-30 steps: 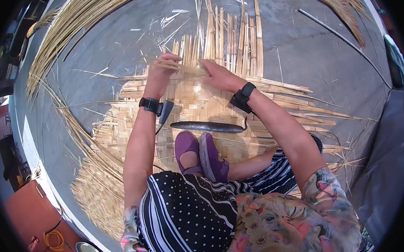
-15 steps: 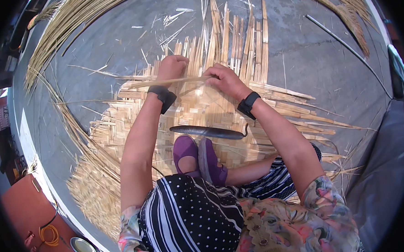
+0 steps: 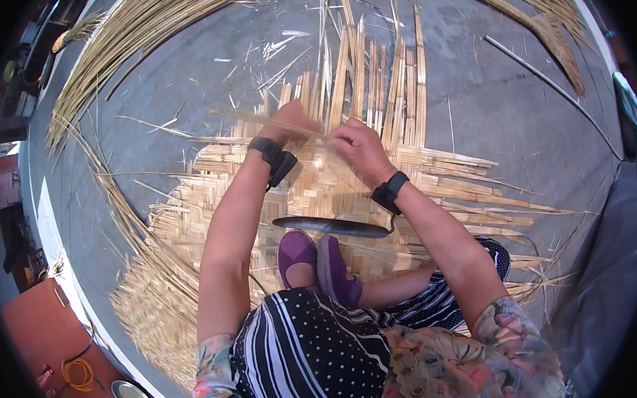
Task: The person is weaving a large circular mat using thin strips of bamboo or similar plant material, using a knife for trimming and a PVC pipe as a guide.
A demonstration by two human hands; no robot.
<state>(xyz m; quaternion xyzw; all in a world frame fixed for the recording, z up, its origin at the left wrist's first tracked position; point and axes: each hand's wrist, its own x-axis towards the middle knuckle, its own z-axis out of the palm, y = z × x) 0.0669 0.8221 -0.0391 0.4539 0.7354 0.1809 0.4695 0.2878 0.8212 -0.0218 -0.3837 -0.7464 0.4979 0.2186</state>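
Note:
My right hand [image 3: 361,146] is closed, pinching the end of a pale split-reed strip [image 3: 246,117] that slants off to the left, blurred by motion. Just left of it, my left hand [image 3: 296,121] is over the far edge of the woven mat, behind the strip; its fingers are smeared and partly hidden. Beneath both hands spreads the woven reed mat [image 3: 311,192], with loose strip ends sticking out at its far and right sides. A dark, curved metal tool [image 3: 331,226] with a hooked end lies on the mat, in front of my purple shoes.
Long reed bundles [image 3: 120,47] curve along the far left, and another bundle [image 3: 532,7] lies far right. A thin rod [image 3: 543,79] rests on the grey floor [image 3: 487,118] among scattered reed scraps. At lower left are an orange cord [image 3: 78,374] and a round tin [image 3: 131,397].
The strip has swung from nearly level to a slant, its left end rising. My left hand has moved right, closer to my right hand. The whole view has shifted slightly.

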